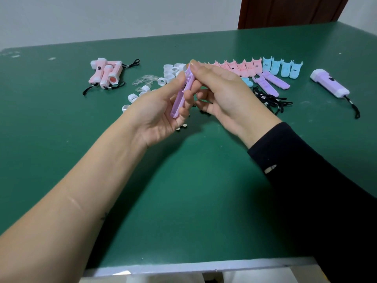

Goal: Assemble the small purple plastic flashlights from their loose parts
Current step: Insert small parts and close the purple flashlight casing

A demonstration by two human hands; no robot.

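My left hand (157, 115) grips a purple flashlight body shell (182, 92), held upright and tilted above the green table (183, 180). The fingertips of my right hand (222, 88) pinch the top end of that same shell. Two more purple shells (271, 81) lie on the table behind my right hand. A finished purple flashlight (329, 83) with a black strap lies at the far right. Several tiny button batteries (182, 127) sit under my left hand.
Finished pink flashlights (106, 73) are piled at the back left. White end caps (172, 72) and clear lenses (145, 79) lie left of centre. Pink shells (238, 68) and blue shells (282, 67) line the back, black straps (271, 99) lie beside them.
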